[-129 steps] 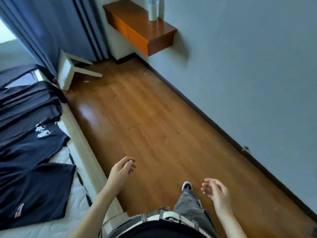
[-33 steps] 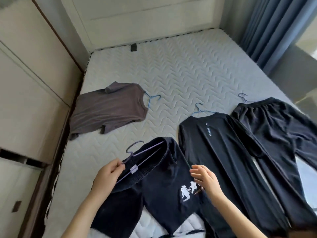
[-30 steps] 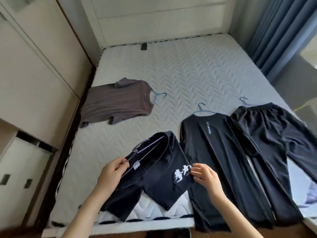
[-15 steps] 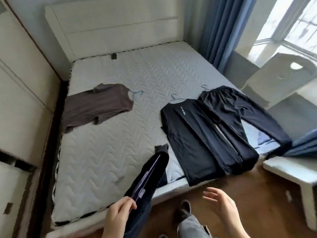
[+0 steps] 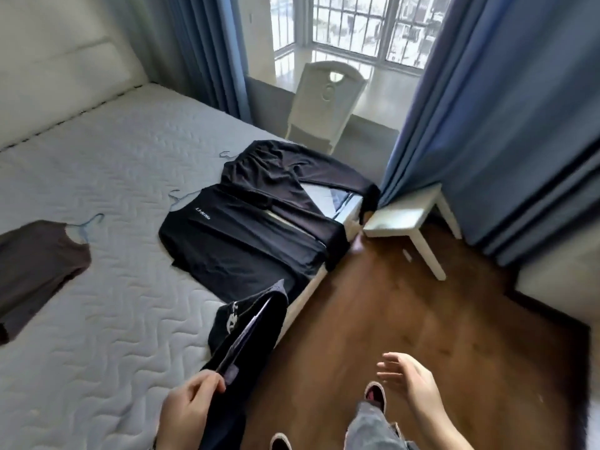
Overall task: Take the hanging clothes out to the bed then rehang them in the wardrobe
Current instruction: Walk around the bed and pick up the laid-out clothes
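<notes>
Bed (image 5: 107, 323), shorts (image 5: 250, 326) in left hand (image 5: 188, 414) (gripped)

Black shorts (image 5: 250, 323), blue curtains (image 5: 506, 125)

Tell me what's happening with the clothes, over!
Left hand gripping dark shorts on their hanger, lifted off the bed. Right hand open, empty. Brown shirt, black top, black trousers lying on bed. Nothing blocking.
</notes>
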The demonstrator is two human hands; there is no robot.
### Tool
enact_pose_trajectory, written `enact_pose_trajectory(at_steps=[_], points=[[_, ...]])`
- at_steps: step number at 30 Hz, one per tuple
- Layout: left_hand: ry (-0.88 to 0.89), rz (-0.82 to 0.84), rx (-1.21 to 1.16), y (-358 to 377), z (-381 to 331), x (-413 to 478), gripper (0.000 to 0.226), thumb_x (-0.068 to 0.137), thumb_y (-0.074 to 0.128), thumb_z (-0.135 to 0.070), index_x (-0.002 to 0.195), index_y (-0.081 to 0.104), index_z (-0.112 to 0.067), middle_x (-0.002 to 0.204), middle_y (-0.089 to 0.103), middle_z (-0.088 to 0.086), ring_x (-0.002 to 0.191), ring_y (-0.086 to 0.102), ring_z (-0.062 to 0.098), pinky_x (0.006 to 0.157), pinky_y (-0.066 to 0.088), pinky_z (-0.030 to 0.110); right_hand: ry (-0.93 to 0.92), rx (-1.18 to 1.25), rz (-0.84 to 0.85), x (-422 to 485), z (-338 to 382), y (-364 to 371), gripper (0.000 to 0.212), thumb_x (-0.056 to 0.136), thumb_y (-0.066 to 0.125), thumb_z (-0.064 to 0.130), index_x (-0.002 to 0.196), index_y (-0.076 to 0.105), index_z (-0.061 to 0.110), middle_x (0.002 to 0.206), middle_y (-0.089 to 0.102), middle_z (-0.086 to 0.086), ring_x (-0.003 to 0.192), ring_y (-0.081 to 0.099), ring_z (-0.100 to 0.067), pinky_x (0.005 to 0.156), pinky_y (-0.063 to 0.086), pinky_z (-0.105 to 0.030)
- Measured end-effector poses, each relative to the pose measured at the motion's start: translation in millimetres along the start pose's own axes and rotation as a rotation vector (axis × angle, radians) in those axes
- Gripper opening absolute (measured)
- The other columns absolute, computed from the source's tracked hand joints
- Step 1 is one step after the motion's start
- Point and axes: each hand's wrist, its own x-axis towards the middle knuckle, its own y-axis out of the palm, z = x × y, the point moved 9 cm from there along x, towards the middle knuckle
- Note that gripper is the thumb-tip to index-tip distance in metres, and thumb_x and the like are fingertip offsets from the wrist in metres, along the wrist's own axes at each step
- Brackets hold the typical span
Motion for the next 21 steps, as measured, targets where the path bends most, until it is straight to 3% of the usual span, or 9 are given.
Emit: enact_pose_trajectory(at_steps=[3, 6, 10, 12, 15, 18, 21], points=[[-0.009, 0.009, -0.055, 51.9, -35.3, 19.4, 0.02, 0.075, 0.057, -0.033, 0.062, 0.069, -0.023, 0.057, 0.061, -0.009, 0.056, 0.051, 0.007, 0.054, 0.035, 0.01, 0.042, 0.021, -0.055, 31.9, 4.4, -46.1, 0.031, 0.1, 0.04, 0.011, 0.092, 0.067, -0.003, 0.083, 0.072, -0.021, 0.072, 0.067, -0.031, 0.062, 0.054, -0.029], [0.051, -0.013, -0.083, 98.3, -82.3, 37.3, 0.032, 0.088, 0.061, -0.012, 0.057, 0.068, -0.016, 0.054, 0.062, -0.011, 0.054, 0.053, -0.001, 0.053, 0.036, 0.008, 0.053, 0.006, -0.06, 73.0, 16.3, -87.8, 0.031, 0.099, 0.04, 0.01, 0.092, 0.067, -0.002, 0.087, 0.071, -0.025, 0.073, 0.066, -0.031, 0.066, 0.051, -0.033], [0.062, -0.05, -0.105, 137.5, -134.8, 61.8, 0.031, 0.09, 0.056, -0.013, 0.064, 0.07, -0.024, 0.045, 0.054, -0.011, 0.043, 0.043, 0.001, 0.058, 0.036, 0.027, 0.04, -0.028, -0.06, 120.9, 50.4, -130.0, 0.03, 0.099, 0.039, 0.006, 0.089, 0.066, -0.002, 0.08, 0.07, -0.02, 0.068, 0.064, -0.029, 0.061, 0.049, -0.032], [0.075, -0.081, -0.139, 146.0, -159.5, 71.4, 0.03, 0.09, 0.054, -0.015, 0.066, 0.069, -0.023, 0.042, 0.045, -0.008, 0.04, 0.035, 0.003, 0.051, 0.031, 0.024, 0.02, -0.051, -0.05, 145.3, 76.2, -140.3, 0.03, 0.098, 0.039, 0.005, 0.089, 0.066, -0.002, 0.079, 0.07, -0.018, 0.068, 0.065, -0.028, 0.06, 0.049, -0.031], [0.083, -0.173, -0.219, 146.7, -190.9, 89.3, 0.025, 0.088, 0.052, -0.017, 0.067, 0.067, -0.015, 0.046, 0.032, -0.009, 0.043, 0.026, 0.007, 0.039, 0.022, 0.019, -0.017, -0.082, -0.001, 187.6, 114.1, -136.0, 0.031, 0.098, 0.039, 0.006, 0.089, 0.067, -0.002, 0.08, 0.071, -0.019, 0.069, 0.066, -0.029, 0.061, 0.051, -0.031], [0.071, -0.24, -0.254, 148.6, -209.5, 114.6, 0.024, 0.083, 0.053, -0.023, 0.067, 0.064, -0.011, 0.057, 0.029, 0.007, 0.047, 0.026, 0.012, 0.039, 0.021, 0.02, -0.045, -0.139, 0.067, 234.7, 148.2, -111.3, 0.031, 0.098, 0.039, 0.007, 0.091, 0.068, -0.001, 0.081, 0.072, -0.018, 0.071, 0.068, -0.029, 0.064, 0.052, -0.032], [0.034, -0.286, -0.294, 152.9, -215.4, 142.8, 0.024, 0.083, 0.052, -0.018, 0.064, 0.063, -0.009, 0.052, 0.027, 0.001, 0.045, 0.024, 0.01, 0.04, 0.017, 0.023, -0.056, -0.185, 0.133, 283.8, 180.5, -74.2, 0.031, 0.098, 0.04, 0.006, 0.089, 0.068, 0.001, 0.081, 0.071, -0.017, 0.07, 0.067, -0.028, 0.065, 0.053, -0.032]])
